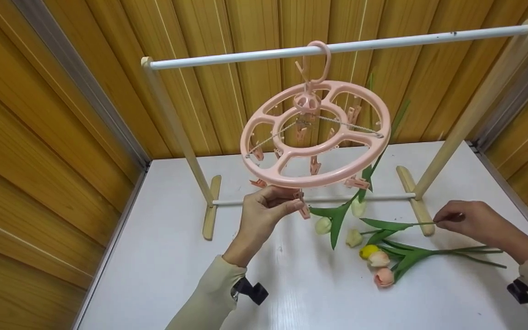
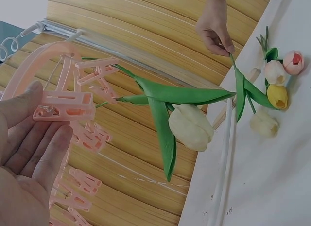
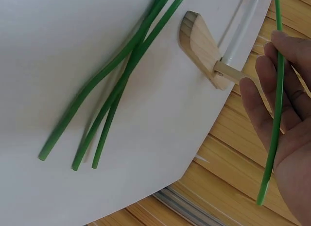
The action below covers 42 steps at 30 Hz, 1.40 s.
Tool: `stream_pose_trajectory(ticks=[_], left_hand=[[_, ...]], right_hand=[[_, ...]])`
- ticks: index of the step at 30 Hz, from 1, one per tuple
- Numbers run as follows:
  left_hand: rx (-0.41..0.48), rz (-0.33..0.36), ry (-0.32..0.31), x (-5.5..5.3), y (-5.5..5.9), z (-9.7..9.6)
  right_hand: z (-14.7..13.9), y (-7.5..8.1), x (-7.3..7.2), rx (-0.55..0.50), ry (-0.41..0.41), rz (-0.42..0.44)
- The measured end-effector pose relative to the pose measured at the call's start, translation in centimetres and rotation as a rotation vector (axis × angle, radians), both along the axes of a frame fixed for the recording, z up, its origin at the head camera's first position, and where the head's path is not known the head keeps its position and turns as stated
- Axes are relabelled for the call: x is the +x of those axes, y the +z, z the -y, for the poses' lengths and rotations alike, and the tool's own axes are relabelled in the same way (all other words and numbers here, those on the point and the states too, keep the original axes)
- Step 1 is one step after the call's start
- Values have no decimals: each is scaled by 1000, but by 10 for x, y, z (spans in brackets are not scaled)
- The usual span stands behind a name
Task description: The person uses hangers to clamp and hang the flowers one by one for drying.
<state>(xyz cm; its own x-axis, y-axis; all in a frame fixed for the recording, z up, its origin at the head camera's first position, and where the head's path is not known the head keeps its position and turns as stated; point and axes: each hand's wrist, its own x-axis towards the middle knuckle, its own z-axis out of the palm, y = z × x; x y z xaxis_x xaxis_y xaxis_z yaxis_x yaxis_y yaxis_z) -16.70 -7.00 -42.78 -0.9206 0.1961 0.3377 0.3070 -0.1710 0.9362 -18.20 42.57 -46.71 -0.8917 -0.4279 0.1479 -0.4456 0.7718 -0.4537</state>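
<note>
A pink round clip hanger [image 1: 314, 180] hangs by its hook. My left hand [image 1: 260, 219] pinches one of its pink clips [image 2: 63, 105] between thumb and fingers at the front of the ring. White tulips [image 1: 323, 225] hang head-down from clips at the ring's right side, their green leaves spreading. My right hand [image 1: 479, 223] pinches the green stem [image 3: 279, 95] of a pale tulip [image 1: 354, 238], whose head points left, toward the hanger. Below it on the table lie a yellow tulip [image 1: 368, 250], a cream one [image 1: 378, 259] and a pink one [image 1: 384, 277], stems to the right.
The hanger's hook rests over the white top bar [image 1: 236, 57] of a wooden-legged stand. A lower white bar [image 1: 232, 202] joins its wooden feet [image 1: 210, 220]. The white table [image 1: 163, 275] is bounded by wood-pattern walls [image 1: 39, 151] left, right and behind.
</note>
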Motion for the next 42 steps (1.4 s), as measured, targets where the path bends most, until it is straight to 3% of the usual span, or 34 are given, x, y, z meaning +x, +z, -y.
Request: stream_pose_trajectory(ticks=[7,12,23,32,42], left_hand=[[-2,4,10,-1,1,-1],[10,3,16,-1,2,-2],[20,-28,40,-1,5,-5],[16,-41,40,2,6,-8],[11,-49,33,2,8,-9]], right_hand=[[23,20,2,-4,94,-115],[44,39,7,37,150,-150],[89,66,19,19,312,-176],[126,87,27,-15,466,-256],[156,105,37,13,530,-256]])
